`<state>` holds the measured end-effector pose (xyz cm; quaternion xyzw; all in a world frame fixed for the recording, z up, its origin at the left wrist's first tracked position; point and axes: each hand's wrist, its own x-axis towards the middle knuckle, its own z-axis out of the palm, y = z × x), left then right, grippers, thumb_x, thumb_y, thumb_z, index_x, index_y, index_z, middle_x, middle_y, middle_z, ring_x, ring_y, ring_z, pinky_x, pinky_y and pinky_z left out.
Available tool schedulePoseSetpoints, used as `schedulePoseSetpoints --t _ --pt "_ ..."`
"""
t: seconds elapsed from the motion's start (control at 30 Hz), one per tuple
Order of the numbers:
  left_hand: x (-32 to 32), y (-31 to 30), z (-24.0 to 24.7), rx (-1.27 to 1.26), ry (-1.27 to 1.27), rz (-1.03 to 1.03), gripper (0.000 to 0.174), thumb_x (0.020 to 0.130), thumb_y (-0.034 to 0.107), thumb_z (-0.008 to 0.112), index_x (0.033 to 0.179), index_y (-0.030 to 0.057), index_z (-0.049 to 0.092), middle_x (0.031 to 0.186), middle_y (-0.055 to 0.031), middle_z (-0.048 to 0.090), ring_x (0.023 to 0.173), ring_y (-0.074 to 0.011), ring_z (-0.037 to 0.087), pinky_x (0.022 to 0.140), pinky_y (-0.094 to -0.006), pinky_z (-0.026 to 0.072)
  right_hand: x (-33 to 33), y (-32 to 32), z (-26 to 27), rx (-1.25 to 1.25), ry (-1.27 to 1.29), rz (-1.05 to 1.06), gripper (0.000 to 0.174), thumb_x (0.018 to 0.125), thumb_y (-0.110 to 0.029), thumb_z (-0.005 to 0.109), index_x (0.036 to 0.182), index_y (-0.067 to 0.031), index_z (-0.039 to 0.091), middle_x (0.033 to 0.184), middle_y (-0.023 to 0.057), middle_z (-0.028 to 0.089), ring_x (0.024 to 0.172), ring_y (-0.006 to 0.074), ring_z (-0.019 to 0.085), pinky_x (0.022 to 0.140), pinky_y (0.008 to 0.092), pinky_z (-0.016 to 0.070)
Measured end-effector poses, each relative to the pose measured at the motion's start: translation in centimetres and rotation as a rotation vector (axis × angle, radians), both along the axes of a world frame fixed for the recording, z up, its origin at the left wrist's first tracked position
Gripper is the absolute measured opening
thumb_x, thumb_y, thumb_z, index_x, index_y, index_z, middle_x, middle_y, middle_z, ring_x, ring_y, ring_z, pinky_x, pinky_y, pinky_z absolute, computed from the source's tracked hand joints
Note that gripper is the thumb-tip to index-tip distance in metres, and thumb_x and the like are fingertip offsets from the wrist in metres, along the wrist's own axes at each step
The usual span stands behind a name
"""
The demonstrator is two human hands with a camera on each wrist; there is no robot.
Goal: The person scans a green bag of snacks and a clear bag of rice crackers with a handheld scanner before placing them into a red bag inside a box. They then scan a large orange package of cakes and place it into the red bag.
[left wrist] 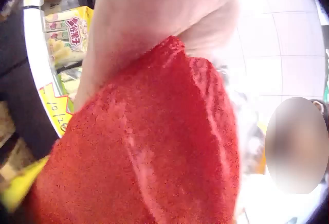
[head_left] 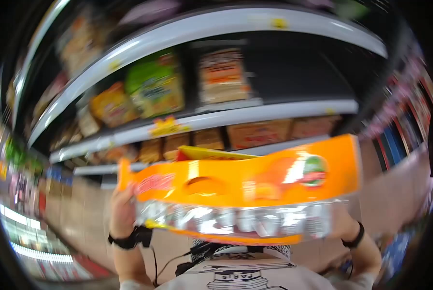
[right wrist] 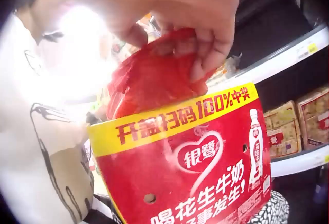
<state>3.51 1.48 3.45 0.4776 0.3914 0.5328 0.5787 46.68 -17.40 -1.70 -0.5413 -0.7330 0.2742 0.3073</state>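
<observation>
Across the head view a long, glossy orange package [head_left: 211, 183] with a clear strip showing silvery contents spans between both hands. My left hand [head_left: 121, 209] grips its left end, the fingers partly hidden by the film. At the other end, my right hand [head_left: 341, 222] is largely covered by the package. The right wrist view shows that hand's fingers curled, pinching crumpled, translucent red film [right wrist: 154, 75]. Red film [left wrist: 154, 147] also fills much of the left wrist view, under the hand. Right below the right hand's film stands a red carton [right wrist: 180, 167] with a yellow band.
Shelves with white front rails [head_left: 216, 117] curve across ahead, holding a green bag [head_left: 154, 87], an orange-and-white packet [head_left: 222, 77] and boxed goods [head_left: 260, 133]. A yellow price tag [left wrist: 55, 108] hangs at the left rail. Another person [left wrist: 298, 147] shows at the lower right of the left wrist view.
</observation>
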Motion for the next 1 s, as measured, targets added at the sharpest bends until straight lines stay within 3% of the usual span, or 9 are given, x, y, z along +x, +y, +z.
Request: schedulePoseSetpoints --t 0.07,0.13,0.23,0.27,0.43,0.57,0.7,0.87,1.0 --pt "0.0 0.3 0.8 -0.037 -0.128 -0.112 0.031 0.088 0.015 0.054 0.115 0.0006 0.05 0.103 -0.0069 0.06 0.095 -0.0147 0.057 0.085 -0.0287 0.0442 0.3 0.2 0.8 -0.021 -0.016 0.159 0.058 0.067 -0.033 0.075 0.11 -0.0004 0.053 0.102 0.016 0.059 0.095 0.0318 0.058 0.083 0.0377 0.0449" --pt "0.8 0.5 1.3 -0.094 -0.219 -0.168 0.033 0.088 0.018 0.054 0.115 0.0 0.05 0.108 -0.0095 0.06 0.098 -0.0178 0.059 0.084 -0.0302 0.0467 0.3 -0.3 1.8 -0.084 0.065 -0.065 0.088 0.058 -0.039 0.083 0.123 0.0019 0.041 0.109 0.0151 0.056 0.1 0.0306 0.057 0.087 0.0387 0.043" --pt "0.9 1.3 0.7 -0.147 -0.232 -0.197 0.037 0.088 0.02 0.054 0.118 -0.0001 0.048 0.112 -0.0112 0.059 0.101 -0.0192 0.058 0.086 -0.0315 0.0462 -2.3 1.2 4.5 0.026 -0.084 -0.11 0.099 0.05 -0.04 0.087 0.124 0.0028 0.038 0.113 0.013 0.054 0.103 0.0276 0.055 0.088 0.0382 0.0426" --pt "1.0 1.2 0.6 -0.145 -0.236 -0.185 0.037 0.088 0.02 0.054 0.118 -0.0001 0.048 0.112 -0.0112 0.059 0.101 -0.0192 0.058 0.086 -0.0315 0.0462 -3.3 1.2 5.0 -0.117 0.156 -0.106 0.111 0.045 -0.043 0.087 0.13 0.0004 0.03 0.123 0.0123 0.047 0.112 0.0222 0.047 0.093 0.036 0.0391" --pt "0.7 1.6 -0.1 -0.032 -0.656 -0.363 0.047 0.089 0.03 0.052 0.125 0.0005 0.042 0.121 -0.0125 0.053 0.113 -0.0236 0.051 0.094 -0.0373 0.0408 -4.7 2.4 2.3 -0.078 0.405 -0.394 0.074 0.055 -0.009 0.083 0.117 0.0011 0.043 0.108 0.0111 0.056 0.097 0.0202 0.057 0.083 0.0323 0.0479" --pt "-0.4 2.1 -2.5 0.059 -0.527 -0.245 0.049 0.088 0.029 0.055 0.128 0.0051 0.04 0.116 -0.0088 0.054 0.105 -0.0182 0.053 0.091 -0.0326 0.0413 -5.3 3.9 1.6 -0.081 0.67 -0.554 0.058 0.058 0.008 0.063 0.112 -0.0002 0.048 0.099 0.0094 0.061 0.085 0.0178 0.061 0.074 0.0282 0.0507" --pt "-0.1 0.2 -2.1 0.148 0.127 -0.093 0.053 0.079 0.007 0.067 0.125 0.0043 0.042 0.112 -0.0041 0.054 0.099 -0.0111 0.052 0.082 -0.024 0.0447 -5.7 4.3 2.1 -0.13 0.733 -0.559 0.056 0.06 0.008 0.061 0.113 -0.0005 0.047 0.102 0.0097 0.06 0.087 0.017 0.061 0.075 0.0283 0.0504" --pt "-1.0 -0.8 -1.7 0.207 0.275 0.092 0.046 0.079 0.003 0.066 0.12 0.0042 0.044 0.102 -0.0013 0.056 0.092 -0.0086 0.053 0.073 -0.0225 0.0473 -6.1 4.4 2.6 -0.094 0.755 -0.498 0.058 0.064 0.004 0.064 0.118 0.0003 0.043 0.106 0.0087 0.058 0.094 0.0172 0.058 0.081 0.0287 0.0466" --pt "-1.8 -0.7 -2.1 -0.023 -0.009 -0.063 0.039 0.079 0.002 0.065 0.114 0.0059 0.047 0.088 0.0023 0.053 0.082 -0.0054 0.053 0.07 -0.02 0.046 -6.5 4.1 3.2 -0.086 0.786 -0.532 0.061 0.066 0.001 0.066 0.121 0.0003 0.042 0.11 0.0085 0.057 0.097 0.0175 0.057 0.084 0.0293 0.0449"
